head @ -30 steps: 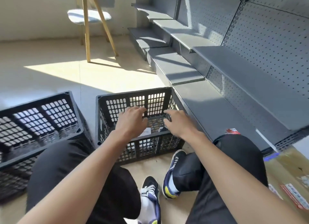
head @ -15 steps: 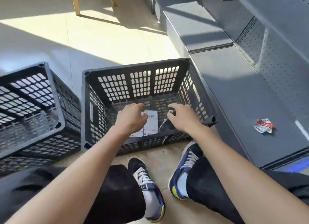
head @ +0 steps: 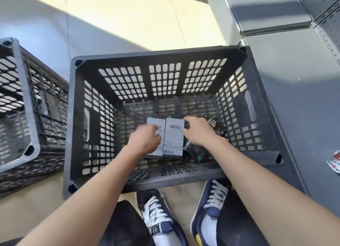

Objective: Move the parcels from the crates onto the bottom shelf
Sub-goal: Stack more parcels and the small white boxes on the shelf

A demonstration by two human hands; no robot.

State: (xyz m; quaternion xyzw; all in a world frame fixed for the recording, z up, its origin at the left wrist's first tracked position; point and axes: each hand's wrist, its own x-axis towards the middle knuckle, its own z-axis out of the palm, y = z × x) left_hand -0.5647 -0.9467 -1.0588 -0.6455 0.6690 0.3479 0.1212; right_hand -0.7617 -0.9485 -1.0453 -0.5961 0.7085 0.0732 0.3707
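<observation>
Two black slotted plastic crates stand on the floor: one in the middle [head: 163, 62] and one at the left [head: 27, 102]. On the middle crate's floor, two grey labelled box parcels [head: 173, 137] lie side by side, long axes running near to far. Right of them lie two dark parcels [head: 195, 151], angled. The left hand [head: 145, 140] rests curled on the left grey parcel [head: 153, 121]; whether it grips is unclear. The right hand [head: 197, 131] reaches with fingers bent over the right one's far corner. The grey metal bottom shelf [head: 303, 98] lies at right.

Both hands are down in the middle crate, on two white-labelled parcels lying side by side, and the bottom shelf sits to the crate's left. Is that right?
Not quite: the head view shows the bottom shelf to the right of the crate, not the left. Both the left hand and right hand are down in it, on the two parcels lying side by side.
</observation>
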